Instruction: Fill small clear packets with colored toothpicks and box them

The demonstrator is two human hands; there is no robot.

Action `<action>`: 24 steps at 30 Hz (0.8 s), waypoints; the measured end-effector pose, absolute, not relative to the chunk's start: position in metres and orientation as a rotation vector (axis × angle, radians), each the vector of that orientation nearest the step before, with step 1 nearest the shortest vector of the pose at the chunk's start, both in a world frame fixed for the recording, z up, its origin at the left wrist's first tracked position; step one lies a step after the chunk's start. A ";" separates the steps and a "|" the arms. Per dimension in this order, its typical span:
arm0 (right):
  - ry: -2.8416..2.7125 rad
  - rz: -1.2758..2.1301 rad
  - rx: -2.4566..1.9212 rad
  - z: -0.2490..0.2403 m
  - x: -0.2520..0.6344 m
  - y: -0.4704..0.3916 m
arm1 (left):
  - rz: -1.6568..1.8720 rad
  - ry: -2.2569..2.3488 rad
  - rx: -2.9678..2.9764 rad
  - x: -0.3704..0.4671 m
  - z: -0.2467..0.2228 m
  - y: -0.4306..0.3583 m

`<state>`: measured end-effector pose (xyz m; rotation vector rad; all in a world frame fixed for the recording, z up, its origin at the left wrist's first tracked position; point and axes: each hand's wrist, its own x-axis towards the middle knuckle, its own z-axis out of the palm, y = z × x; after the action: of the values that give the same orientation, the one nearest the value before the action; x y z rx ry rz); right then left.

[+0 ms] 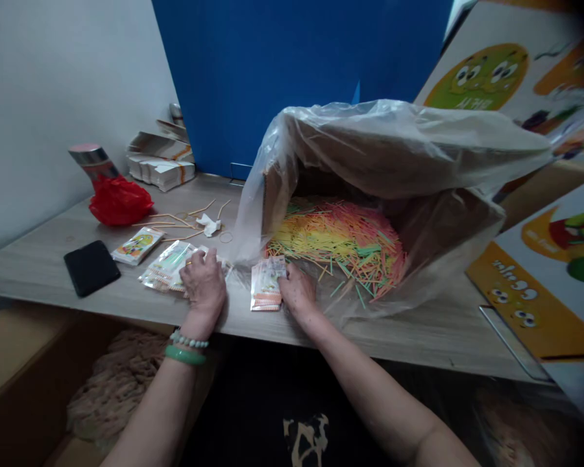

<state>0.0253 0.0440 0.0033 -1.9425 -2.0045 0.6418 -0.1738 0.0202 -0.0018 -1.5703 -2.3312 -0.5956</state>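
Note:
My left hand (204, 282) is curled over the near right end of a pile of clear plastic packets (168, 264) with pale green showing through. Its fingertips press on them, and the thumb is partly hidden. My right hand (298, 290) pinches the right edge of a small stack of printed clear packets (267, 285) with orange-striped ends, flat on the table. Behind that hand, a box lined with clear plastic (394, 139) lies open toward me, full of thin coloured sticks (340, 240) in pink, yellow, orange and green.
On the table (370, 340) at left are a black phone (91, 267), a printed card pack (137, 245), a red plastic bag (119, 200), rubber bands (175, 222) and card stacks (160, 162). Printed cartons (540, 279) stand at right. An open carton (24, 363) sits below the table.

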 end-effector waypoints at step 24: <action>-2.338 0.247 -1.563 0.032 0.006 0.151 | -3.172 -2.599 -1.482 -0.080 0.009 0.012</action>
<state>0.0059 0.1511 0.0321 -1.5628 -2.3381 0.2472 -0.0798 0.0118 0.0095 -1.4817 -2.5993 -3.1719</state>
